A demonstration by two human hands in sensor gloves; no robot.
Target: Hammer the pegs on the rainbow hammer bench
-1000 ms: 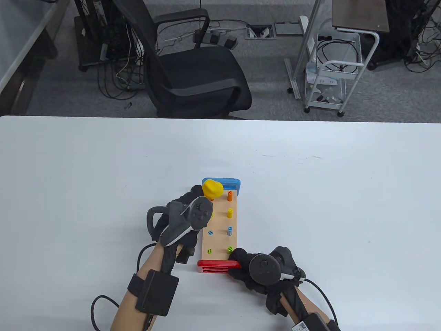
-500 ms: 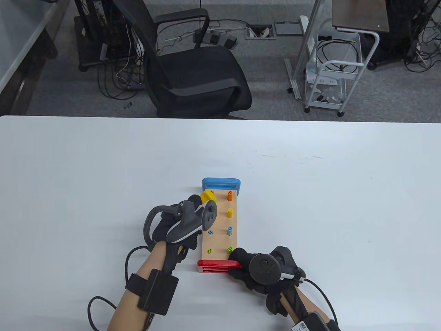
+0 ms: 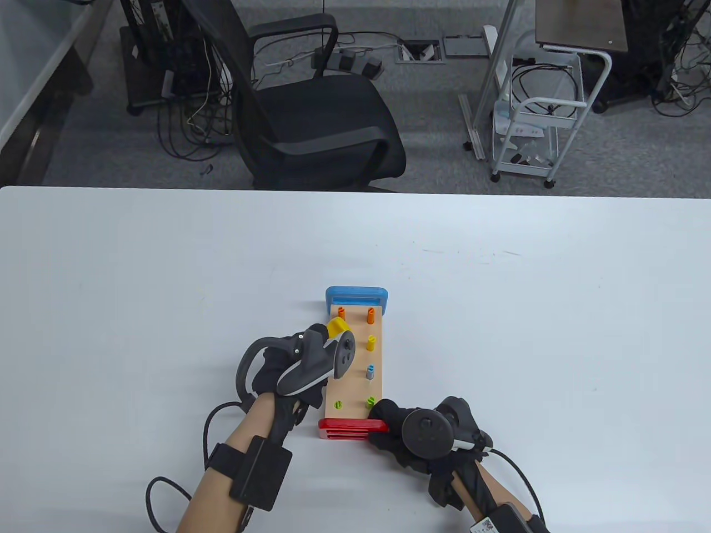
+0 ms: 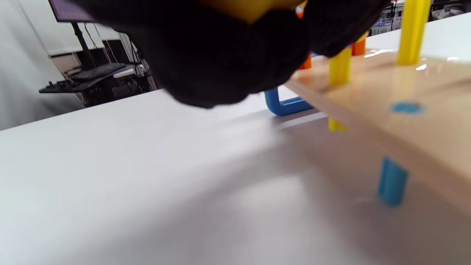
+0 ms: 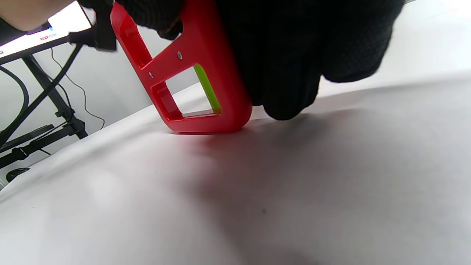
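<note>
The rainbow hammer bench [image 3: 355, 366] lies at 6 o'clock on the white tabletop [image 3: 500, 311], long axis running from 12 to 6. The left hand [image 3: 289, 369] grips the yellow hammer [image 3: 335, 326], fingers wrapped around it; the handle is hidden, and only the head shows, low over the left-hand peg column near the yellow peg [image 4: 340, 70]. The right hand [image 3: 408, 436] holds the red end support [image 3: 351, 428] at the bench's 6 o'clock end, fingers closed around its right corner.

Hazards, as judged:
- Off-centre strike. The hammer head is rounded; a blow landing on a peg's edge may glance off onto the deck or a neighbouring peg.
- Bench shift. The tabletop is smooth and glossy; if the right hand slackens, impact may slide or rock the bench.
- Finger exposure. The right-hand fingers lie just beside the green pegs [image 3: 370, 401]; striking there risks contact.

Materials and shapes:
- Deck: flat pale wood, glossy finish.
- End supports: red at 6 o'clock, blue end support [image 3: 356, 296] at 12 o'clock; rounded open frames, apparently painted.
- Pegs: slim coloured cylinders with slotted tops, passing through the deck; the blue peg [image 4: 392, 180] protrudes below it.
- Gloves: black knit fabric.
</note>
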